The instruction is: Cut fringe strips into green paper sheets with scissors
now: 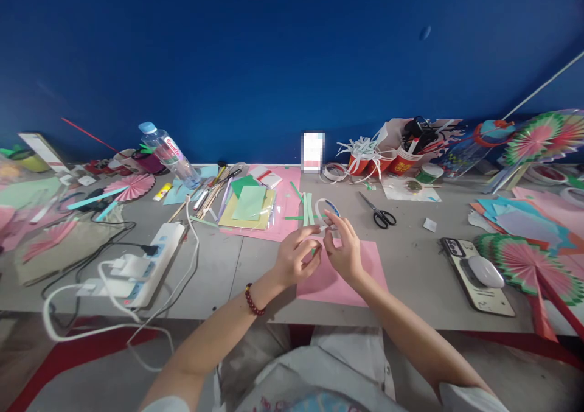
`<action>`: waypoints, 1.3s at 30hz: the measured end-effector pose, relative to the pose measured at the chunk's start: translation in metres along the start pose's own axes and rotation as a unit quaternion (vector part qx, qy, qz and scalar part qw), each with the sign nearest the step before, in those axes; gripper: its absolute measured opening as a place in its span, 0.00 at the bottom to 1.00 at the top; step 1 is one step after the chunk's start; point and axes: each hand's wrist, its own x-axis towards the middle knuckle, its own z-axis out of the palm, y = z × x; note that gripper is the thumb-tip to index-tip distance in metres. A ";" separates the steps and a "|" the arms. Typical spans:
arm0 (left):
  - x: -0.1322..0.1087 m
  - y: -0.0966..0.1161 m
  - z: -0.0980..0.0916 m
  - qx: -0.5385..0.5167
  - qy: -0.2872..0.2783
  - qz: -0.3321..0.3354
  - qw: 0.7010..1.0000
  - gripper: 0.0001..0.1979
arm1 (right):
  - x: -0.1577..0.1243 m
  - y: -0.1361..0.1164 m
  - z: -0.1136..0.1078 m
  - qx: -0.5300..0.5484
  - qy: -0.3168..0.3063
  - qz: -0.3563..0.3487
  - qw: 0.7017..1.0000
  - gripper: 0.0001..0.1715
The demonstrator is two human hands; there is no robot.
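My left hand [296, 258], with a dark red bead bracelet [253, 300] at the wrist, is closed in a pinch above a pink paper sheet [335, 284]. A tiny bit of green shows by its fingers, too small to name. Close beside it, my right hand [344, 247] is also closed, thumb and fingertips drawn together; what it pinches, if anything, is hidden. Just beyond the fingertips stands a roll of clear tape [319, 210], partly covered by the right hand. Pale green paper strips [308, 208] lie behind the hands.
Black-handled scissors [383, 217] lie to the right. Further right are a phone [479, 290] with a white mouse [486, 271] on it and a pleated paper fan [533, 263]. On the left sit a power strip [159, 260] with trailing cables and a tilted plastic bottle [171, 156].
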 end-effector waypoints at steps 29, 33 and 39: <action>0.018 -0.028 -0.016 -0.367 0.117 -0.495 0.779 0.13 | 0.016 0.012 -0.005 0.418 -0.084 0.396 0.814 0.18; 0.020 -0.038 -0.016 -0.422 0.129 -0.530 0.724 0.16 | 0.021 0.009 -0.013 0.448 -0.101 0.382 0.802 0.18; 0.035 -0.036 -0.035 -0.420 0.181 -0.518 0.723 0.15 | 0.031 0.006 -0.028 0.461 -0.136 0.348 0.805 0.16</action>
